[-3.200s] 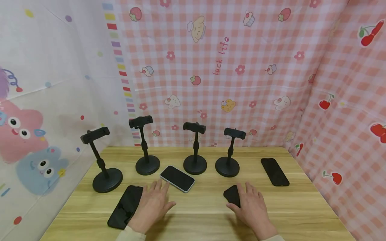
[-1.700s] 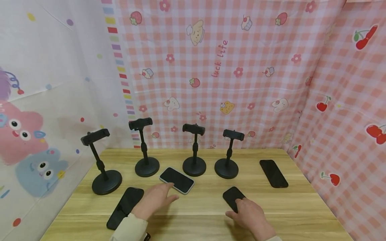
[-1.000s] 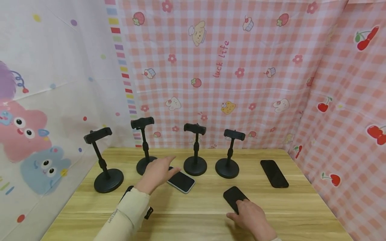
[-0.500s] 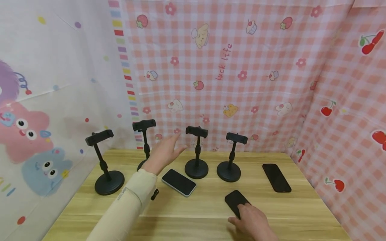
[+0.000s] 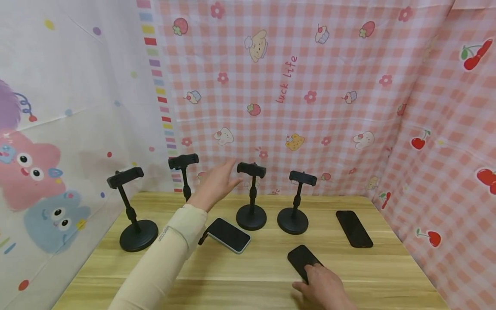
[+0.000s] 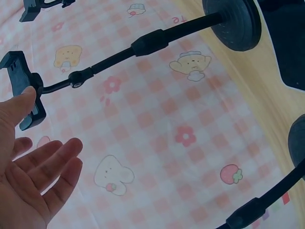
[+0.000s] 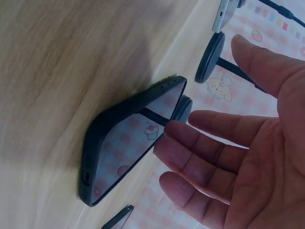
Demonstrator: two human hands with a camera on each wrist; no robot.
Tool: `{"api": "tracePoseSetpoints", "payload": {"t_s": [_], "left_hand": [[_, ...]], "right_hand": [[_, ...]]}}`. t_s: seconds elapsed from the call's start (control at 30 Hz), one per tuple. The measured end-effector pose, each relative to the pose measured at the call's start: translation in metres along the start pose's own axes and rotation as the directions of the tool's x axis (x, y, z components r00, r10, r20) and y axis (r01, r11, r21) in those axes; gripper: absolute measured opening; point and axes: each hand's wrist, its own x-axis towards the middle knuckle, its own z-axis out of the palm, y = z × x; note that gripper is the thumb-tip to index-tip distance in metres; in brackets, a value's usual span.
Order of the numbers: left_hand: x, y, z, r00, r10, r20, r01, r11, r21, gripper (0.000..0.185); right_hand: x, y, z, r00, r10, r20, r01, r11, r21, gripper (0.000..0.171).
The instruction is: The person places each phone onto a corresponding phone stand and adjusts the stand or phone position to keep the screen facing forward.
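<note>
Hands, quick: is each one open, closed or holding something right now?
Left hand: open, beside a phone stand's holder; whether it touches it can't be told.
Right hand: open, at a black phone, not gripping it.

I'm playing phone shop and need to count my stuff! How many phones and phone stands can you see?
Phone stands: 4
Phones: 3
Total: 7
The left sleeve hides part of the table, so anything under it isn't counted.
</note>
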Motion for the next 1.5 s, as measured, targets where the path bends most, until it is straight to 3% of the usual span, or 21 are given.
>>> {"api": "tracePoseSetpoints", "payload": {"t_s": [0.23, 0.37, 0.47, 0.97, 1.33, 1.5], "left_hand": [[0.009, 0.006, 0.0, 0.997, 0.079, -0.013, -0.078, 0.996, 0.053, 0.063], [0.012, 0.01, 0.002, 0.982, 0.176, -0.065, -0.17, 0.981, 0.089, 0.05], [0.012, 0.014, 0.003, 0.973, 0.214, -0.086, -0.205, 0.973, 0.103, 0.044], [0.008, 0.023, 0.007, 0.957, 0.271, -0.105, -0.258, 0.959, 0.116, 0.041], [0.003, 0.03, 0.005, 0.932, 0.33, -0.15, -0.3, 0.935, 0.19, 0.04], [0.0, 0.029, 0.005, 0.933, 0.329, -0.145, -0.3, 0.934, 0.192, 0.039]], "right_hand": [[-0.001, 0.002, 0.002, 1.0, 0.001, -0.01, -0.001, 1.0, 0.007, 0.059], [-0.002, 0.003, 0.002, 1.0, 0.006, -0.009, -0.006, 1.0, 0.022, 0.058], [-0.002, 0.004, 0.002, 1.0, 0.01, -0.004, -0.009, 1.0, 0.028, 0.059], [0.005, -0.003, 0.002, 0.997, 0.05, 0.061, -0.051, 0.999, 0.016, 0.065], [0.001, -0.002, 0.003, 1.0, 0.025, 0.003, -0.025, 1.0, 0.0, 0.061], [0.0, -0.001, 0.002, 1.0, 0.01, -0.008, -0.01, 1.0, 0.009, 0.059]]}}
